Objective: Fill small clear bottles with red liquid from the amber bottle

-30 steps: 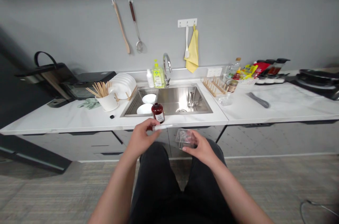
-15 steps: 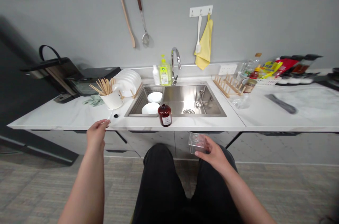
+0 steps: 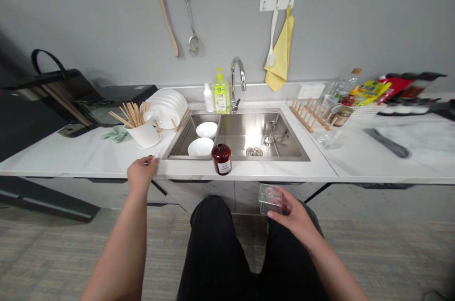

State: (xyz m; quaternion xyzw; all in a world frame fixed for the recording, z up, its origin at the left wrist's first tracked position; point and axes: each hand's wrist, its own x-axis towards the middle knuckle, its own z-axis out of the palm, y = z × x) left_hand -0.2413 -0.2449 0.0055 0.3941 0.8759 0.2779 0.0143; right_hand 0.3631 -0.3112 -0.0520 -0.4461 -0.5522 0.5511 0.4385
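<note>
My left hand (image 3: pixel 141 175) is over the counter's front edge at the left, its fingers pinched together. Right at the fingertips shows a small black round piece (image 3: pixel 150 157), mostly covered by them; what the pinch holds is hidden. Low in front of the cabinet doors, my right hand (image 3: pixel 293 211) grips a small clear box (image 3: pixel 270 199) between thumb and fingers. A brown bottle (image 3: pixel 222 159) with a white label stands uncapped on the counter between the two hands, touched by neither.
Behind the bottle lies a steel sink (image 3: pixel 245 125) with white bowls (image 3: pixel 201 147) on its left side. A white pot of chopsticks (image 3: pixel 144 135) and a rack of plates (image 3: pixel 167 104) stand left. Wooden racks (image 3: pixel 309 114), jars and packets sit right.
My left hand has moved right and its fingertips now cover the black round piece that lay beside them. My right hand, still holding the clear box, is slightly lower and further right.
</note>
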